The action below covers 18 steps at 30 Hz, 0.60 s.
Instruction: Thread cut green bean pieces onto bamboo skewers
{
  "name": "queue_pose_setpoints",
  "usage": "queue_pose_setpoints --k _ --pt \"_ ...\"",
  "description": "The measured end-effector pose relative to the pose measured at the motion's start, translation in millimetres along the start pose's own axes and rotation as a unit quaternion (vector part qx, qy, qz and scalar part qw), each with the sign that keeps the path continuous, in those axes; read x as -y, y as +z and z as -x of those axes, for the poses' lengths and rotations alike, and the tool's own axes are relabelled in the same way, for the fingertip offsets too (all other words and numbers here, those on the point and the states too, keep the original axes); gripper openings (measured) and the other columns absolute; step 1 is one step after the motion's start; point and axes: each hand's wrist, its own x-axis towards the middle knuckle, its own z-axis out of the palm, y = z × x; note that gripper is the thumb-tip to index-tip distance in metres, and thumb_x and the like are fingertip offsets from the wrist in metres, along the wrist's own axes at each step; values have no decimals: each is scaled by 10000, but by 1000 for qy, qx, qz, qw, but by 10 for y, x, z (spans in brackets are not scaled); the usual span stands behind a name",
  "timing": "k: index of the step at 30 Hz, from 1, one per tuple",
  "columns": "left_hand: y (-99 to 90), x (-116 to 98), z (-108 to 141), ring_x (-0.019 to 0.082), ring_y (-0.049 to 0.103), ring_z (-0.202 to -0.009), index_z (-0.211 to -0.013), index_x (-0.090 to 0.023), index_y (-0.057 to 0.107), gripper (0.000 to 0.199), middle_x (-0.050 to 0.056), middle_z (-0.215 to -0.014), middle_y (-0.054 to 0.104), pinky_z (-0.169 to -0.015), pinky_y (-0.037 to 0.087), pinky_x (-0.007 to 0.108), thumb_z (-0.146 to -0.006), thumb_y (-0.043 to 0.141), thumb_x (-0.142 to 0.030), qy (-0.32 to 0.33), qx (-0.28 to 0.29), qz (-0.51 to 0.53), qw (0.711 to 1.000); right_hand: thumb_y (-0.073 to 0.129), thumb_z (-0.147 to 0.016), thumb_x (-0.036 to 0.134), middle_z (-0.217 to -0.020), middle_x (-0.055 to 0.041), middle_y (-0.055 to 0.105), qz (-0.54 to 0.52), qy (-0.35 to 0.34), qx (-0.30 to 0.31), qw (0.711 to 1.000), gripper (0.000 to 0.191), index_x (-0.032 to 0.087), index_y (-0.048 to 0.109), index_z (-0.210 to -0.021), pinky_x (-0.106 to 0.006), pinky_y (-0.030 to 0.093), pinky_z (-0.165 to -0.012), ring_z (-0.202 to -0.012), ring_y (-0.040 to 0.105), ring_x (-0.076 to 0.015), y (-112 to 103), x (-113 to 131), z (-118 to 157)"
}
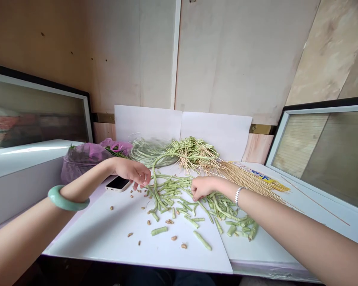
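Cut pieces of green long beans (170, 186) lie in a loose heap on the white board between my hands. My left hand (134, 172) hangs over the heap's left edge, fingers loosely bent and a little apart, with nothing visible in them. A long bean (155, 182) curves down beside its fingertips. Over the heap's right part, my right hand (203, 186) is closed with its fingers pointing down. What it grips is hidden behind the knuckles. More bean pieces (223, 206) lie under and beyond the right wrist.
Behind the heap are skewered bean pieces (193, 149), whole long beans (150, 153) and a purple plastic bag (83, 159). Bamboo skewers (247, 178) fan out over a yellow wrapper (270, 180) at right. A phone (118, 183) lies by my left wrist. Brown seeds (183, 246) are scattered in front.
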Motion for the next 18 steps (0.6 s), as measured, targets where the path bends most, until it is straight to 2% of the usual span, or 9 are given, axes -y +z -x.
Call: queue_pose_setpoints --k 3,6,9,13,18 --pt "21 0 30 201 623 -693 -854 -134 626 266 63 -751 652 -677 450 293 -769 650 -384 25 -18 5 1000 576 -928 328 -955 -33 637 -8 12 -94 995 219 134 618 -1020 -300 543 -660 -764 628 -149 -36 -105 14" --pt "70 36 -86 166 596 -723 -849 -157 579 251 34 -794 608 -715 454 285 -809 599 -405 73 -93 10 993 564 -934 337 -969 -34 638 -18 38 -208 977 219 142 623 -1012 -307 542 -679 -781 626 -155 -158 -242 92" --pt "144 101 -255 153 581 -672 -935 -172 546 281 13 -764 584 -661 454 278 -804 606 -413 94 -159 1 983 572 -929 335 -959 -35 643 -33 62 -314 947 215 138 627 -996 -323 540 -701 -794 629 -160 -306 -377 222" --pt "220 171 -381 145 581 -614 -963 -189 511 308 -5 -752 571 -604 444 271 -802 606 -433 95 -229 -17 969 586 -920 328 -876 -17 645 -72 60 -443 892 208 126 634 -909 -313 530 -688 -757 627 -150 -429 -516 446" --pt "238 238 -436 131 588 -602 -980 -197 476 323 -4 -807 559 -589 446 261 -808 573 -452 74 -266 -22 961 599 -905 325 -713 24 594 -144 48 -589 794 239 132 608 -763 -287 491 -651 -666 586 -130 -439 -628 679"
